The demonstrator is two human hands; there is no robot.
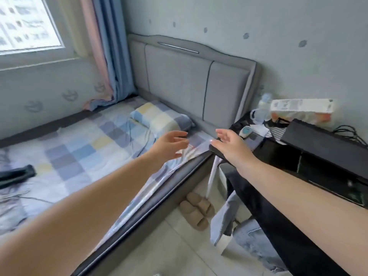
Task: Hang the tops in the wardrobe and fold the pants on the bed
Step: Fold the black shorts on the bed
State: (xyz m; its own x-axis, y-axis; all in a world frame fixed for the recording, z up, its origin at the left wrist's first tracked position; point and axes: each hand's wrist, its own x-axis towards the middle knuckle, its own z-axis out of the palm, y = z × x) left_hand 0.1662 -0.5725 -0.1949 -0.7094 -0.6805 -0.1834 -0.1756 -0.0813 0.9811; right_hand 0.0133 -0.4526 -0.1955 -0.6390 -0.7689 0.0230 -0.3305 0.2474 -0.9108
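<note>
Nearest me, black pants [288, 226] hang over my right forearm at five o'clock, beside the bed [79, 148]. My left hand [169, 144] and right hand [229, 144] reach out with fingers spread, gripping nothing. I judge the folding step begins; next, lay the pants flat on the bed.

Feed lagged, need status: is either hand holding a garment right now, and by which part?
Neither hand grips anything. The left hand is open over the bed. The right hand is open too; black pants drape over its forearm.

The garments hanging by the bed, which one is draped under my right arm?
The black pants; the light denim jeans hang lower, left of them.
</note>
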